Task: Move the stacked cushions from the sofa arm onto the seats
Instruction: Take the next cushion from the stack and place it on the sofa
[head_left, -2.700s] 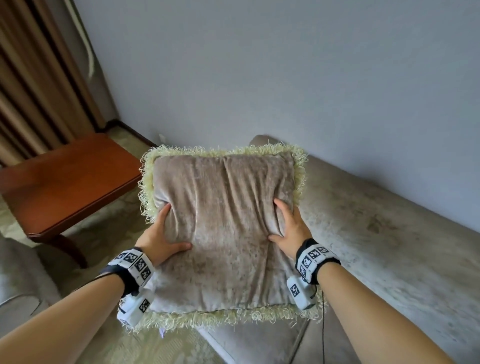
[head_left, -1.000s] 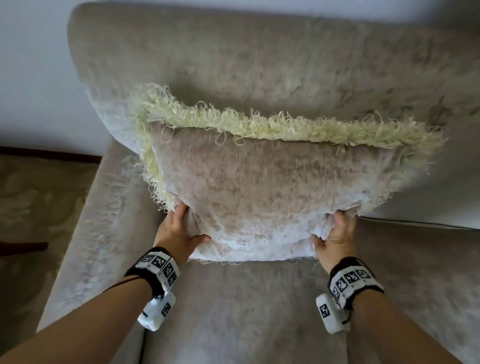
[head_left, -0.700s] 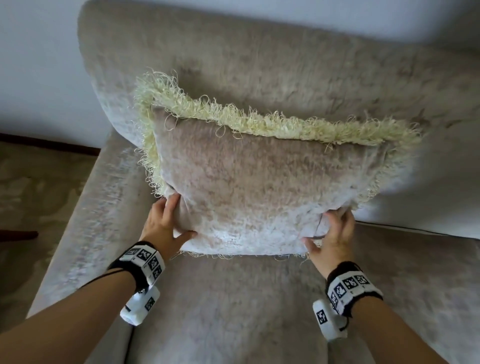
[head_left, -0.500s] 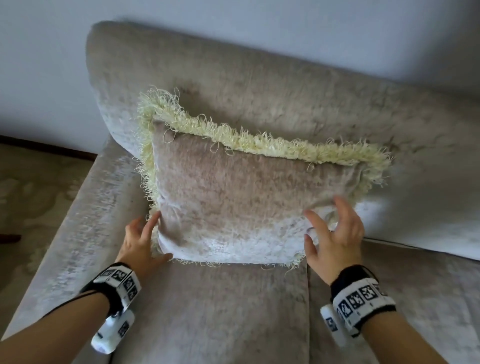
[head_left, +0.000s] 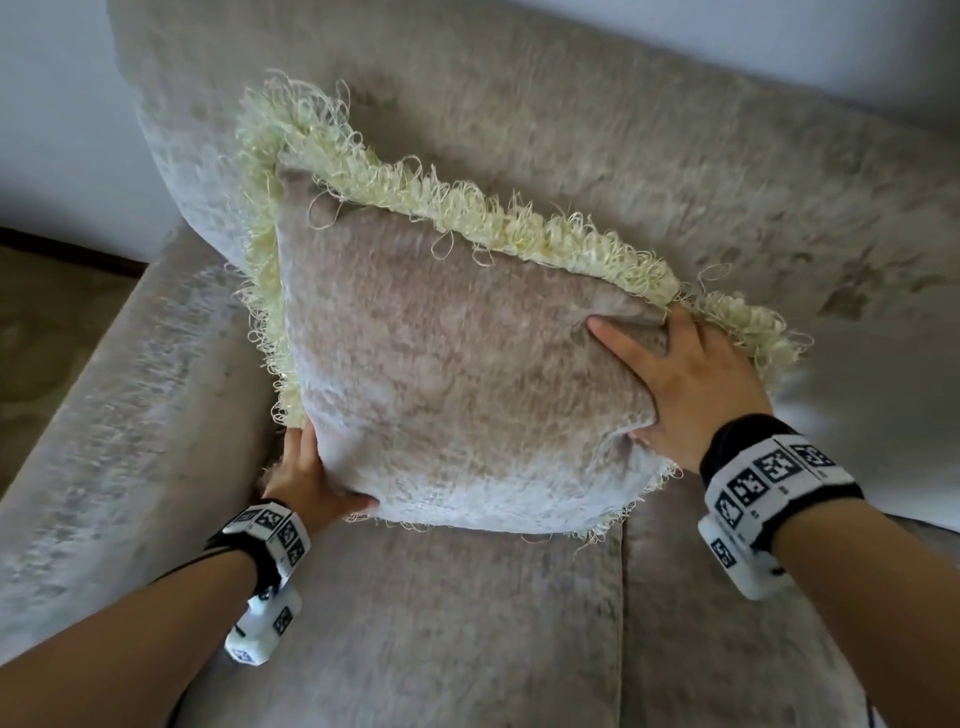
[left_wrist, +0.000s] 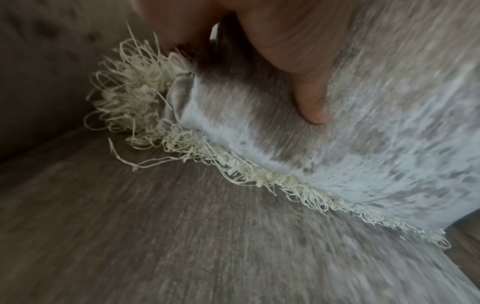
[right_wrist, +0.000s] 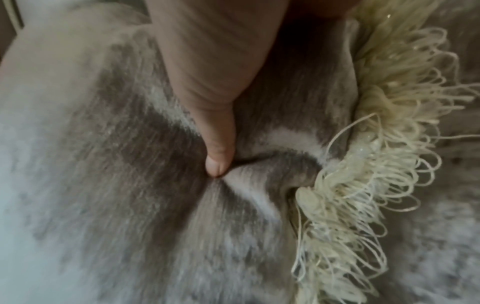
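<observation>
A beige velvet cushion (head_left: 447, 364) with a pale yellow fringe stands on the left seat (head_left: 441, 623), leaning against the sofa back (head_left: 571, 130). My left hand (head_left: 332, 478) grips its lower left corner, thumb on the front and fingers tucked behind. My right hand (head_left: 670, 364) holds the upper right corner, with the thumb dug into the front and the fingers over the fringed top edge. In the left wrist view the thumb (left_wrist: 311, 107) presses the cushion (left_wrist: 363, 144) above its fringe (left_wrist: 130, 102). In the right wrist view the thumb (right_wrist: 221, 160) dents the velvet (right_wrist: 103, 185) beside the fringe (right_wrist: 376, 164).
The sofa arm (head_left: 130, 415) runs along the left of the cushion, with patterned carpet (head_left: 41, 338) beyond it. A seam (head_left: 621, 597) divides the left seat from the seat on the right. The wall (head_left: 52, 104) is behind the sofa.
The cushion has come from the sofa arm down onto the seat. Since half a second ago my right hand rose from the lower right to the upper right corner; my left took hold of the lower left.
</observation>
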